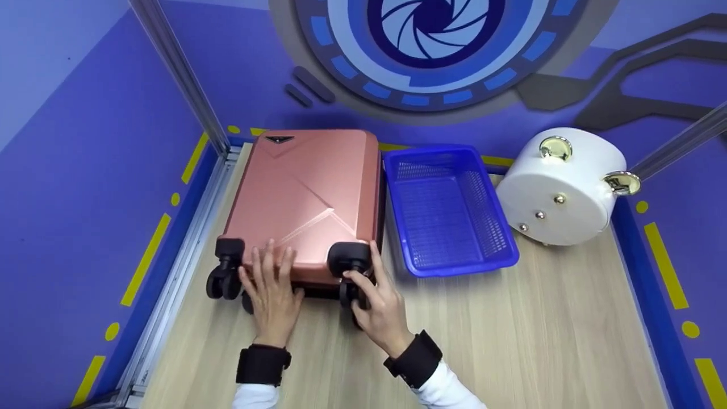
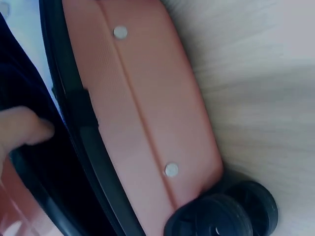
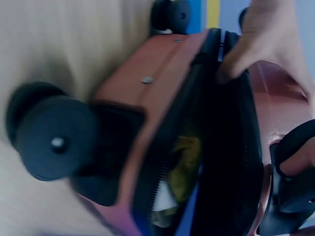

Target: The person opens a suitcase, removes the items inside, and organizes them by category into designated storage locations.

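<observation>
A pink suitcase point(image 1: 306, 193) with black caster wheels lies flat, its wheel end toward me. My left hand point(image 1: 273, 301) grips the near edge of the lid, its fingers spread on top and the thumb point(image 2: 29, 129) tucked into the dark gap below. At the near right corner, my right hand point(image 1: 381, 307) holds a black wheel point(image 1: 349, 292) and the shell beside it. The zipper edges point(image 3: 241, 142) stand apart. Inside shows something yellowish point(image 3: 186, 164), along with white and blue bits. Much of the contents is hidden by the lid.
Close to the suitcase's right side stands a blue plastic basket point(image 1: 409, 250). A white rounded bag point(image 1: 545, 193) with gold ears and studs sits farther right. A metal rail point(image 1: 187, 227) runs along the left edge of the wooden tabletop point(image 1: 511, 335), and a patterned wall rises behind.
</observation>
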{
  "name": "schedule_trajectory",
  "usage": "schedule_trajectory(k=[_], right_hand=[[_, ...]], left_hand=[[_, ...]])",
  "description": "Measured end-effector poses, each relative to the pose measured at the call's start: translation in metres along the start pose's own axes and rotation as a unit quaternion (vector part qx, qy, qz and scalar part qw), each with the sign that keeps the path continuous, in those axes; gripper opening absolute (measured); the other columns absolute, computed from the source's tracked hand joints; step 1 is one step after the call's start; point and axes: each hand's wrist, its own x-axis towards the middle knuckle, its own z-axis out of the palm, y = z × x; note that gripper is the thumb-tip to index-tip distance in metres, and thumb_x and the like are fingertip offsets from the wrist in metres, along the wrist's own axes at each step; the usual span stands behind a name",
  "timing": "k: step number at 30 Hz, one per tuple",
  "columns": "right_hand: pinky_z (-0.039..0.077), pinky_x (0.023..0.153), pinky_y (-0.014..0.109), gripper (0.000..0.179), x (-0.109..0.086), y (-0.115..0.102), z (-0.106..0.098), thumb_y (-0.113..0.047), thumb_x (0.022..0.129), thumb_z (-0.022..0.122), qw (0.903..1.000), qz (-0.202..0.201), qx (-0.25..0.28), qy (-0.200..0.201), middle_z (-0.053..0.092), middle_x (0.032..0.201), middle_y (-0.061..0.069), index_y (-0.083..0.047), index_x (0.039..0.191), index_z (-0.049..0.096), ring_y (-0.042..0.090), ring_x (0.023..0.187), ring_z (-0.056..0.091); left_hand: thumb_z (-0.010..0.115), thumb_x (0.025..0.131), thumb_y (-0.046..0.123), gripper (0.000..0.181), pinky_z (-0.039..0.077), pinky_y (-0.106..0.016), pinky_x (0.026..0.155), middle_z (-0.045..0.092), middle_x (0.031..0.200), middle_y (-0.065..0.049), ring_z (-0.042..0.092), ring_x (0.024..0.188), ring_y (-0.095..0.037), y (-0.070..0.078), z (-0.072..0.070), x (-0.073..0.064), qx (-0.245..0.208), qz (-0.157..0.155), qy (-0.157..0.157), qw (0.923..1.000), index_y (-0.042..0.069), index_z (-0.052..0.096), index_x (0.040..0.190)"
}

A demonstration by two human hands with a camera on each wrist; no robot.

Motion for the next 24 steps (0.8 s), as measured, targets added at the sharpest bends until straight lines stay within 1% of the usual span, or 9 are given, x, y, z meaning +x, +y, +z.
schedule_trajectory(k=[2, 5, 10, 13, 15, 17, 20, 23, 24], right_hand=[[0.059, 0.089, 0.048, 0.063, 0.004, -0.002, -0.001, 0.006, 0.063, 0.075, 1.0000, -0.005, 0.008, -0.003, 0.040, 0.155, 0.036, -0.017, 0.122, 0.071, 0.045, 0.135, 0.054], [0.055, 0.099, 0.049, 0.066, 0.007, -0.001, -0.003, 0.005, 0.067, 0.076, 0.9996, -0.010, 0.026, -0.009, 0.040, 0.156, 0.035, -0.013, 0.130, 0.068, 0.045, 0.137, 0.053], [0.046, 0.112, 0.046, 0.082, 0.005, 0.011, -0.012, -0.005, 0.071, 0.082, 0.9949, -0.031, 0.091, -0.030, 0.033, 0.159, 0.036, 0.003, 0.146, 0.051, 0.047, 0.140, 0.048], [0.041, 0.116, 0.049, 0.088, -0.002, 0.022, -0.017, -0.008, 0.070, 0.080, 0.9882, -0.043, 0.140, -0.044, 0.029, 0.159, 0.038, 0.011, 0.148, 0.043, 0.050, 0.139, 0.047], [0.040, 0.117, 0.047, 0.089, -0.010, 0.030, -0.017, -0.006, 0.070, 0.076, 0.9857, -0.036, 0.157, -0.050, 0.028, 0.159, 0.038, 0.013, 0.148, 0.040, 0.050, 0.139, 0.046], [0.039, 0.118, 0.042, 0.087, -0.019, 0.038, -0.015, -0.003, 0.070, 0.075, 0.9876, -0.020, 0.148, -0.050, 0.031, 0.158, 0.037, 0.012, 0.149, 0.041, 0.047, 0.139, 0.048], [0.041, 0.115, 0.036, 0.083, -0.033, 0.049, -0.008, 0.001, 0.071, 0.076, 0.9937, 0.013, 0.093, -0.061, 0.040, 0.156, 0.032, 0.006, 0.148, 0.047, 0.042, 0.138, 0.050], [0.048, 0.109, 0.044, 0.070, -0.045, 0.059, -0.001, 0.002, 0.074, 0.079, 0.9950, 0.024, 0.033, -0.091, 0.051, 0.150, 0.025, 0.000, 0.141, 0.058, 0.044, 0.135, 0.053], [0.051, 0.105, 0.047, 0.065, -0.049, 0.062, 0.001, 0.002, 0.076, 0.080, 0.9943, 0.022, 0.018, -0.103, 0.054, 0.147, 0.023, -0.002, 0.138, 0.061, 0.046, 0.133, 0.054]], left_hand=[[0.104, 0.049, 0.009, 0.131, 0.007, -0.078, 0.116, 0.023, 0.168, -0.017, 0.012, 0.156, -0.046, -0.003, -0.001, 0.001, -0.013, -0.014, 0.016, 0.9997, 0.024, 0.029, 0.156], [0.104, 0.049, 0.005, 0.128, 0.015, -0.081, 0.112, 0.029, 0.166, -0.017, 0.019, 0.153, -0.051, -0.006, -0.003, 0.003, -0.036, -0.016, 0.037, 0.9985, 0.022, 0.036, 0.156], [0.104, 0.046, 0.005, 0.125, 0.038, -0.072, 0.108, 0.033, 0.165, -0.016, 0.026, 0.150, -0.051, -0.010, -0.004, 0.002, -0.053, -0.013, 0.048, 0.9973, 0.018, 0.043, 0.154], [0.105, 0.044, 0.005, 0.126, 0.047, -0.067, 0.101, 0.033, 0.165, -0.017, 0.027, 0.150, -0.050, -0.011, -0.005, 0.002, -0.052, -0.011, 0.056, 0.9970, 0.016, 0.044, 0.153], [0.105, 0.043, 0.004, 0.127, 0.051, -0.065, 0.097, 0.034, 0.165, -0.017, 0.027, 0.151, -0.049, -0.012, -0.007, 0.003, -0.053, -0.013, 0.064, 0.9965, 0.016, 0.043, 0.153], [0.105, 0.043, 0.003, 0.127, 0.055, -0.063, 0.091, 0.035, 0.164, -0.017, 0.027, 0.151, -0.049, -0.012, -0.009, 0.006, -0.057, -0.014, 0.074, 0.9955, 0.016, 0.043, 0.153], [0.105, 0.042, 0.002, 0.128, 0.057, -0.062, 0.085, 0.036, 0.164, -0.017, 0.027, 0.151, -0.049, -0.014, -0.012, 0.009, -0.069, -0.020, 0.086, 0.9937, 0.017, 0.044, 0.153], [0.105, 0.042, 0.003, 0.128, 0.058, -0.062, 0.081, 0.037, 0.163, -0.017, 0.027, 0.151, -0.049, -0.016, -0.015, 0.012, -0.081, -0.028, 0.095, 0.9918, 0.018, 0.044, 0.154], [0.105, 0.043, 0.003, 0.128, 0.058, -0.062, 0.082, 0.037, 0.163, -0.017, 0.027, 0.151, -0.049, -0.017, -0.016, 0.013, -0.086, -0.031, 0.097, 0.9910, 0.017, 0.044, 0.154]])
